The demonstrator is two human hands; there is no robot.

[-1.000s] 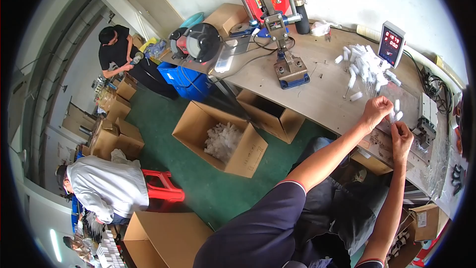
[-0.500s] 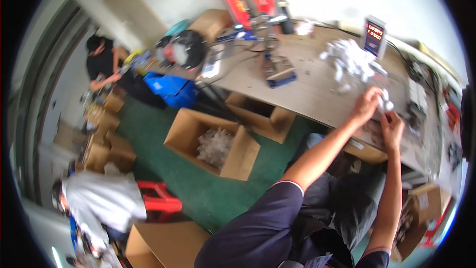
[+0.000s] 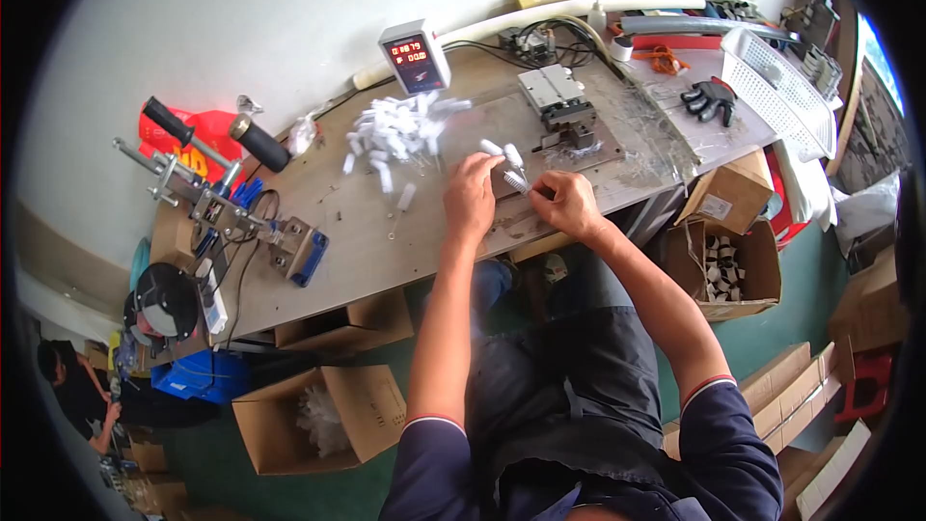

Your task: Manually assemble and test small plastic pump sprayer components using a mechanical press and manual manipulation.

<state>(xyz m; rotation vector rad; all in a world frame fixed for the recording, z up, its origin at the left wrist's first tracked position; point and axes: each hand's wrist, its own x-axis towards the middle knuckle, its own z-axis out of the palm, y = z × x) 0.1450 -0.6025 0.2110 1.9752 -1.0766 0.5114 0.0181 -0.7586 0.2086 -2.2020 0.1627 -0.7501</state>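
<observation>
Over the front of the bench, my right hand (image 3: 567, 203) is closed, thumb and fingers pinching a small white ribbed plastic piece (image 3: 516, 181). Just to its left, my left hand (image 3: 471, 195) is curled, its fingertips together against two more white cylindrical pieces (image 3: 502, 151); how firmly they grip is hard to see. A loose pile of similar white pieces (image 3: 400, 128) lies farther back on the left, with a single white piece (image 3: 406, 197) apart from it. Behind my hands sits a metal fixture (image 3: 564, 101) with a block and clamp end.
A display box (image 3: 415, 56) with red digits stands behind the pile. A lever press (image 3: 256, 222) occupies the bench's left. Rightward are a dark glove (image 3: 710, 100) and a white basket (image 3: 772, 87). Cardboard boxes (image 3: 362, 415) stand below. A co-worker (image 3: 77, 391) is at far left.
The view has swung right, bringing the fixture, glove and basket into full sight. My hands now appear a little farther apart, still around the white pieces.
</observation>
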